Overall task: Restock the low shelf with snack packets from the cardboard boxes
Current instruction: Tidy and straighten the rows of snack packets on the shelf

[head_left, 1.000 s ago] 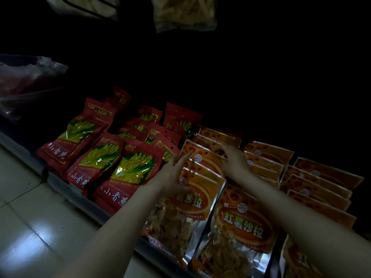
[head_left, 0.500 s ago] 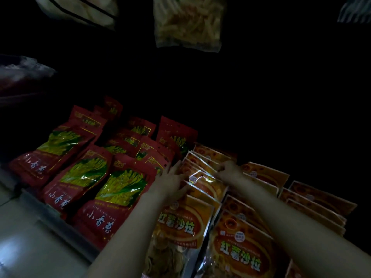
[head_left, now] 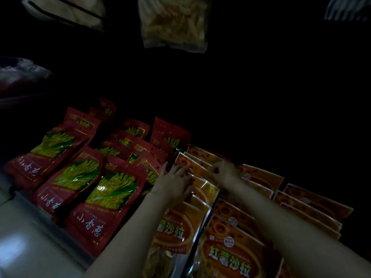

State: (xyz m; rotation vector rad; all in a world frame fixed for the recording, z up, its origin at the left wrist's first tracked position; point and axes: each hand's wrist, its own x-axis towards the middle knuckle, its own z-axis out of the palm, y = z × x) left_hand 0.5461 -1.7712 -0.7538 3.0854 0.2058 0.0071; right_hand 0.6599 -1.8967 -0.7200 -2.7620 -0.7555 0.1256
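Low shelf [head_left: 60, 230] largely stocked: red packets [head_left: 112, 189] left, orange packets [head_left: 202, 189] right. Left hand [head_left: 174, 181], fingers spread, presses the orange row; right hand [head_left: 222, 173] pinches a rear packet's edge. Boxes unseen, so remaining stock cannot be judged.

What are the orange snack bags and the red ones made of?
Orange packets: probably glossy plastic film with silvery foil edges, since they glint and crinkle. Red packets: likely the same shiny printed plastic, showing bright highlights. The dim light leaves it uncertain.

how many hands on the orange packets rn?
2. Left hand on the left side of the orange packets, right hand on the right side. Neither hidden.
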